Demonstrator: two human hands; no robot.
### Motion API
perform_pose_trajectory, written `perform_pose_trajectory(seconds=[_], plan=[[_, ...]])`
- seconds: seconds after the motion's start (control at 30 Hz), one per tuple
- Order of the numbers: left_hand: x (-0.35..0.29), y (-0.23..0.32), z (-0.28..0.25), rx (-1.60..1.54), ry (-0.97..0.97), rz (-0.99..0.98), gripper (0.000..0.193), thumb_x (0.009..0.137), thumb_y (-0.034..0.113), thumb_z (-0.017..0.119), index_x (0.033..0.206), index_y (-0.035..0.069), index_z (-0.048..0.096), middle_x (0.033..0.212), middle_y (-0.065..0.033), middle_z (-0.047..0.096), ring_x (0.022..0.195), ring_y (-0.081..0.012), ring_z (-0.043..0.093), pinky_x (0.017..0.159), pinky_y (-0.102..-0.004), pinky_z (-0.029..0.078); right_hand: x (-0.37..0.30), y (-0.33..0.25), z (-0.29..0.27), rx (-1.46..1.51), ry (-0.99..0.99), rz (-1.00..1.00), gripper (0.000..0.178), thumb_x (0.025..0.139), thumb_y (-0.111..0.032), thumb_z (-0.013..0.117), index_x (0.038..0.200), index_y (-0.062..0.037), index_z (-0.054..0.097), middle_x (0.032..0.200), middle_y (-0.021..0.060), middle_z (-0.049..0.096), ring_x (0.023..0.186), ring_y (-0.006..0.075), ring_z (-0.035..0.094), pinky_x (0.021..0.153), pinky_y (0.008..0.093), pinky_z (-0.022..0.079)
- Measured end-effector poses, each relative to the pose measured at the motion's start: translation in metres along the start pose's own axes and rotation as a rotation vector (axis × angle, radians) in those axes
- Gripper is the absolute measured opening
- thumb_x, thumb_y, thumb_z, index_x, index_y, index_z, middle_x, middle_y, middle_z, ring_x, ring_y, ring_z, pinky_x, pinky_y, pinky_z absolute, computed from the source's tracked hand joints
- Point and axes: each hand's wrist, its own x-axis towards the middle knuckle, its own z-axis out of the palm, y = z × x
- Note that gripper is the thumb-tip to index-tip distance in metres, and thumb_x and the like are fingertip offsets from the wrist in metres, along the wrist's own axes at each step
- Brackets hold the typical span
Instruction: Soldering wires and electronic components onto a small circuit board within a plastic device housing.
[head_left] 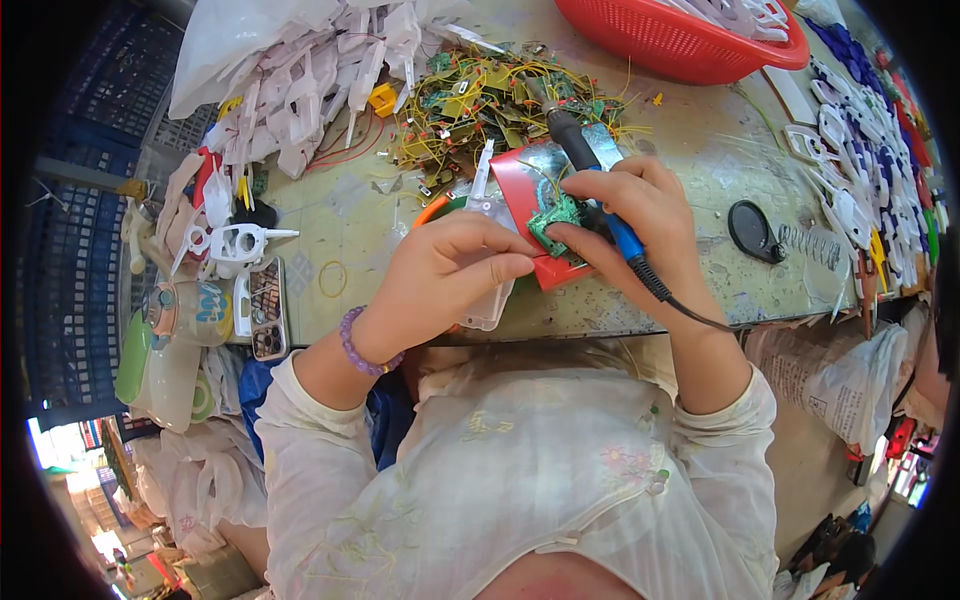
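My right hand (640, 215) is closed around a soldering iron (573, 140) with a black and blue handle, its metal tip pointing away from me toward the pile of boards. The same hand's thumb and fingers also pinch a small green circuit board (553, 220). Close beside the board, my left hand (450, 270) has its thumb and forefinger pressed together; whatever lies between them is too thin to make out. Below the hands are a red tray-like piece (515, 185) and a translucent white plastic housing (487, 312), partly covered by my left hand.
A heap of small circuit boards with yellow wires (470, 115) lies ahead. White plastic housings (300, 110) are piled far left, and a red basket (690, 50) stands far right. A black round part (752, 232) and a coiled spring (810, 243) lie to the right.
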Motion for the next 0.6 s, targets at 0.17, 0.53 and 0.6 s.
perform_pose_trajectory(seconds=[0.17, 0.53, 0.6], plan=[[0.006, 0.003, 0.002, 0.133, 0.036, 0.098, 0.013, 0.07, 0.005, 0.071, 0.082, 0.004, 0.067, 0.086, -0.0088, 0.063, 0.077, -0.0215, 0.06, 0.07, -0.0291, 0.047, -0.002, -0.003, 0.005, -0.028, 0.063, -0.013, 0.035, 0.062, -0.015, 0.078, 0.094, -0.0128, 0.062, 0.073, 0.0015, 0.06, 0.072, 0.0227, 0.053, 0.069, 0.0354, 0.041], [0.015, -0.004, 0.005, 0.519, 0.049, 0.502, 0.013, 0.07, 0.002, 0.068, 0.083, 0.003, 0.068, 0.099, -0.0106, 0.065, 0.083, -0.022, 0.064, 0.073, -0.0307, 0.051, -0.004, 0.0, 0.004, -0.019, 0.064, 0.002, 0.039, 0.062, -0.013, 0.077, 0.098, -0.0129, 0.063, 0.074, 0.0014, 0.059, 0.073, 0.0228, 0.053, 0.069, 0.0354, 0.041], [0.017, -0.006, 0.006, 0.513, 0.114, 0.588, 0.009, 0.069, 0.005, 0.07, 0.077, 0.005, 0.067, 0.092, -0.0067, 0.066, 0.072, -0.0217, 0.063, 0.062, -0.0307, 0.051, -0.005, 0.0, 0.005, -0.018, 0.06, 0.002, 0.039, 0.062, -0.013, 0.077, 0.098, -0.0129, 0.063, 0.073, 0.0014, 0.059, 0.073, 0.0228, 0.053, 0.069, 0.0355, 0.041]])
